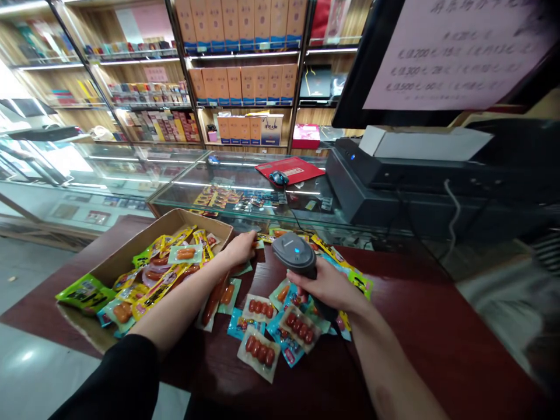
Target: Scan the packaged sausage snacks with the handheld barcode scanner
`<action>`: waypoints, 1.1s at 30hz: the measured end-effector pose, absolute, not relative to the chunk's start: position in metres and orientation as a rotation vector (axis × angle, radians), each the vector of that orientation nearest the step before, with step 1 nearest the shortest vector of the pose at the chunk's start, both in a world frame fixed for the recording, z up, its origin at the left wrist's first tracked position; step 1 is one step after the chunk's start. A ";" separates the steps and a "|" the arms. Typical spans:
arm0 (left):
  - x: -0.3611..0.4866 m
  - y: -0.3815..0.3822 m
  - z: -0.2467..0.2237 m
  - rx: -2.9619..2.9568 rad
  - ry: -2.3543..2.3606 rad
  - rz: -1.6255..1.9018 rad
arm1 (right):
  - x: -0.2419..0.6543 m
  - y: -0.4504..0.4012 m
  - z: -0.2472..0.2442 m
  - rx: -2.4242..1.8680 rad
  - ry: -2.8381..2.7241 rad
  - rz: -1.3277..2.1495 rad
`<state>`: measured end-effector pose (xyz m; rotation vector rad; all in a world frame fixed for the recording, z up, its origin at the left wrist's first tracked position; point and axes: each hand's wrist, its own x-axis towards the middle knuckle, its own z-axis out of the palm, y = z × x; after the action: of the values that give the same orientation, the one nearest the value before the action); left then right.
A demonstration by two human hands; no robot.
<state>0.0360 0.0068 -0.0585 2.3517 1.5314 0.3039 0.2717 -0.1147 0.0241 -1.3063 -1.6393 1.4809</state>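
Observation:
My right hand (330, 283) is wrapped around the handle of a dark grey barcode scanner (294, 252), whose blue light is lit. Below the scanner lie small clear packs of sausages (259, 350), mixed with blue snack packets (245, 324). My left hand (240, 248) reaches past the cardboard box (105, 256), fingers closed at the end of a yellow snack packet (265, 238); what they grip is partly hidden. Under that forearm rests a long packaged sausage (212, 304). The box holds several yellow and green snack packets, with a sausage pack (185, 254) on top.
A glass display counter (184, 181) stands behind the dark red table (420, 309). On the glass are a red folder-like mat (301, 168) and a computer mouse (279, 178). At right stand a monitor (350, 99) and a black machine (371, 181). Shelves of orange boxes (245, 23) line the back.

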 end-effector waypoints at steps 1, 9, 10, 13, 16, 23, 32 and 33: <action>0.035 0.009 -0.059 2.252 1.478 0.413 | 0.272 -0.115 0.024 -1.306 -1.643 1.482; 0.031 0.012 -0.043 1.266 1.005 0.936 | 0.272 -0.113 0.022 -1.359 -1.697 1.419; 0.031 0.011 -0.040 1.204 0.963 0.946 | 0.272 -0.113 0.021 -1.357 -1.698 1.420; 0.031 0.009 -0.035 1.103 0.851 1.002 | 0.271 -0.112 0.017 -1.323 -1.707 1.452; 0.028 0.011 -0.035 1.081 0.823 1.061 | 0.267 -0.112 0.013 -1.310 -1.729 1.464; 0.025 0.010 -0.035 1.066 0.833 1.129 | 0.259 -0.115 0.008 -1.297 -1.803 1.415; 0.027 0.009 -0.033 1.046 0.776 1.121 | 0.255 -0.116 0.015 -1.218 -1.797 1.283; 0.027 0.010 -0.035 1.052 0.773 1.126 | 0.256 -0.115 0.015 -1.212 -1.795 1.270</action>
<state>0.0270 0.0099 -0.0346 1.0522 0.7735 1.1258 0.2556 -0.1154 0.0145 -1.2119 -1.7947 1.2703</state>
